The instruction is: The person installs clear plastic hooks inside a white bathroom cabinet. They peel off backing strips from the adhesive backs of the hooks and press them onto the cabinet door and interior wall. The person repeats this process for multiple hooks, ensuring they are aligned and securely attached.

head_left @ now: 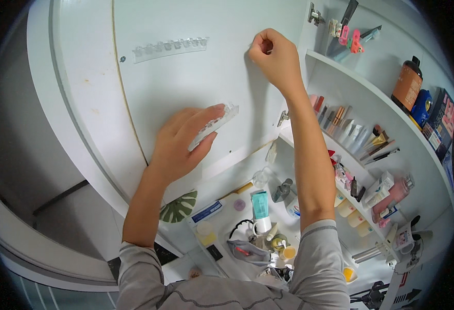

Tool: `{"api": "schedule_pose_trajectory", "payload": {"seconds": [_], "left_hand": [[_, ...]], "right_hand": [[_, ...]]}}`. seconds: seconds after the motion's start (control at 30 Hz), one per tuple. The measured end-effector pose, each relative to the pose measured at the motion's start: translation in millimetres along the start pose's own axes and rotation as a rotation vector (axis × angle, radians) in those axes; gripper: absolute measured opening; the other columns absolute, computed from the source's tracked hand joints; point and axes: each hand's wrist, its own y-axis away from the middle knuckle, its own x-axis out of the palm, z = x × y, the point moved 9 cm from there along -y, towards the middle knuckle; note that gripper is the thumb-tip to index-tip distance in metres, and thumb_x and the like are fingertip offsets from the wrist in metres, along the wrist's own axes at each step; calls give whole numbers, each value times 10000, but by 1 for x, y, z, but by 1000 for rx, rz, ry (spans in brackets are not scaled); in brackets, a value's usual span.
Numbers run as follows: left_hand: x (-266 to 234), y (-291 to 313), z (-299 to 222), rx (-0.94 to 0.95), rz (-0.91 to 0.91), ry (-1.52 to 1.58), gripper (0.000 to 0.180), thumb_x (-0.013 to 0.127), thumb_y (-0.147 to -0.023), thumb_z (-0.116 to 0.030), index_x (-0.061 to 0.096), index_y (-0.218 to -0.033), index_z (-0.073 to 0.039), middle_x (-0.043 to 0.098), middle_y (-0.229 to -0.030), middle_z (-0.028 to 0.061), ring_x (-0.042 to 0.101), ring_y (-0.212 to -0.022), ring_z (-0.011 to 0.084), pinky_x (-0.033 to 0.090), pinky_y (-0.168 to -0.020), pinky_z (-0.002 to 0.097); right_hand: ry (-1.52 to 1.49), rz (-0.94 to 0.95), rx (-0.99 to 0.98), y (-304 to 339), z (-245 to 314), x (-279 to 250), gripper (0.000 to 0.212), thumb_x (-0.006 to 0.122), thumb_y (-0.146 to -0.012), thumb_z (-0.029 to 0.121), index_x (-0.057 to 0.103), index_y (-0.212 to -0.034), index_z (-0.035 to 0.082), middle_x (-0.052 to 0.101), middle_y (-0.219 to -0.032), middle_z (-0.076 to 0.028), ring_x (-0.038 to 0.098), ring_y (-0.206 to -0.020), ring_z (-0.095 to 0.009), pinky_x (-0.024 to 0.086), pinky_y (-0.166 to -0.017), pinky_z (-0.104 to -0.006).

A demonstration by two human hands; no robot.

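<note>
My left hand (pixel 178 142) is closed round a clear plastic strip (pixel 214 125), thumb on one side and fingers on the other, in front of the white cabinet door (pixel 185 88). A matching clear strip with a row of small clips (pixel 170 48) is fixed on the door higher up, left of centre. My right hand (pixel 277 58) is raised to the door's upper right part, fingers curled into a pinch near its surface. What those fingertips hold, if anything, is hidden.
Open shelves (pixel 376 88) on the right hold brushes, tubes and an orange-labelled bottle (pixel 407 82). Hinges (pixel 315 14) join door and cabinet. Below lies a cluttered counter with a teal tube (pixel 260 204), a grey pouch (pixel 248 252) and a green leaf (pixel 179 206).
</note>
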Motion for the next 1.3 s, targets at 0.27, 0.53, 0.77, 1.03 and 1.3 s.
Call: {"api": "schedule_pose_trajectory", "payload": {"seconds": [0.27, 0.53, 0.77, 1.03, 1.3], "left_hand": [[2, 2, 4, -23, 5, 38, 428, 595, -719, 69, 551, -1131, -38, 645, -1081, 97, 616, -967, 254, 487, -837, 342], [1, 0, 3, -35, 5, 63, 425, 588, -722, 80, 551, -1129, -36, 643, -1075, 100, 611, -986, 251, 484, -848, 342], [3, -2, 2, -30, 0, 37, 430, 586, -718, 87, 551, -1132, -28, 648, -1058, 109, 623, -956, 246, 481, -858, 339], [-1, 0, 5, -68, 18, 28, 464, 584, -712, 93, 547, -1157, -33, 656, -1050, 96, 627, -939, 240, 487, -836, 330], [2, -2, 1, 13, -15, 60, 491, 600, -726, 77, 534, -1194, -59, 645, -1054, 91, 620, -924, 235, 488, -801, 321]], "right_hand": [[-544, 58, 25, 13, 10, -2, 85, 613, -772, 90, 597, -792, 10, 549, -662, -4, 510, -628, -95, 446, -616, -223], [-1, -109, -59, 16, 9, -10, 114, 671, -757, 105, 639, -835, 28, 642, -801, -93, 631, -700, -208, 499, -641, -300], [341, -179, -287, 14, 39, -6, 71, 631, -708, 67, 578, -738, 30, 593, -722, -80, 598, -641, -242, 473, -547, -353], [618, -109, -442, 7, 48, 7, 132, 632, -644, 80, 518, -708, 59, 562, -729, -76, 593, -680, -238, 481, -515, -349], [734, -475, -421, -31, 39, -89, 70, 626, -757, 91, 580, -794, 55, 607, -738, -35, 605, -666, -170, 470, -558, -284]]}}
